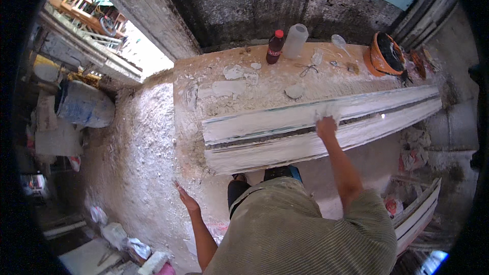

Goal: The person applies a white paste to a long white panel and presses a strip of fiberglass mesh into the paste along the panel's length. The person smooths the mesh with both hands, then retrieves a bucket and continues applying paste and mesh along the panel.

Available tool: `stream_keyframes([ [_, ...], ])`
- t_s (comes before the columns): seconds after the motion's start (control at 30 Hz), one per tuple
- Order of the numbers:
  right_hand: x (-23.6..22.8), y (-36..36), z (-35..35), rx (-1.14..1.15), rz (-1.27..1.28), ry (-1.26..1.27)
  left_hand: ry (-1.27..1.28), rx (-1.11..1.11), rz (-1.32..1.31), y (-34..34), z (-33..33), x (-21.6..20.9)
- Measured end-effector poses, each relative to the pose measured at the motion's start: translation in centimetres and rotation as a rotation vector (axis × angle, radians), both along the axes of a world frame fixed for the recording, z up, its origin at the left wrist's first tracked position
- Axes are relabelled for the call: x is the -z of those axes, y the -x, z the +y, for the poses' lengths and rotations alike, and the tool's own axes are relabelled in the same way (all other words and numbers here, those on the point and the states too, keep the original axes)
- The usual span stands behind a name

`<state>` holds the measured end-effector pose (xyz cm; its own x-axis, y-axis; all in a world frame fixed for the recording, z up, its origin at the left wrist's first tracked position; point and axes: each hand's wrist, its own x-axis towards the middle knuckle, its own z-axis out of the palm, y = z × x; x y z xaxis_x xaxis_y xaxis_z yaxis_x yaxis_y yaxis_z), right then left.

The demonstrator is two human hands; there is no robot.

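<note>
A long white board-like piece (pixel 265 124) with a dark lengthwise groove lies across the work table in front of me. Over its middle, my right hand (pixel 327 125) is closed on a pale, wispy clump (pixel 328 109), blurred and too faint to name, at the groove's upper side. My left hand (pixel 187 199) hangs in the air at the left, below the piece's near left end, fingers stretched out and holding nothing.
Along the table's back stand a dark drink bottle (pixel 275 47) with a red cap, a whitish plastic jug (pixel 295 42) and an orange bucket (pixel 376 58). A clear spoon (pixel 340 43) lies between. A blue-stained drum (pixel 86 104) is at left; another long white piece (pixel 417 216) lies at lower right.
</note>
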<state>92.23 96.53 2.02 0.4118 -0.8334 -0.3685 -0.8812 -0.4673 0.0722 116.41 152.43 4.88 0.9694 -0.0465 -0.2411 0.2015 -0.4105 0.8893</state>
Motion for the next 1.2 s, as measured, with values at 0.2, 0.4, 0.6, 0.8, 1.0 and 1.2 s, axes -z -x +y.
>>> stream_keyframes([
  [0.2, 0.8, -13.5, 14.0, 0.024, -0.149, 0.073, 0.048, 0.194, -0.181, -9.4, 2.0, -1.8],
  [0.4, 2.3, -23.1, 29.1, -0.231, -0.245, -0.224, -0.307, 0.748, -0.478, -13.8, -0.5, -2.0],
  [0.6, -0.2, -22.3, 30.7, -0.349, -0.225, -0.357, -0.620, 1.387, -0.666, -15.1, -7.4, -3.1],
  [0.8, -1.5, -20.5, 28.3, -0.002, -0.288, -0.263, -0.637, 1.724, -0.913, -17.1, -13.7, -4.6],
  [1.0, -1.7, -17.9, 26.2, -0.209, -0.568, -0.122, -0.529, 1.914, -1.027, -16.5, -19.3, -4.5],
  [1.2, 0.5, -6.9, 19.3, 0.104, -0.449, -0.019, -0.399, 2.044, -1.145, -12.6, -28.0, -2.4],
])
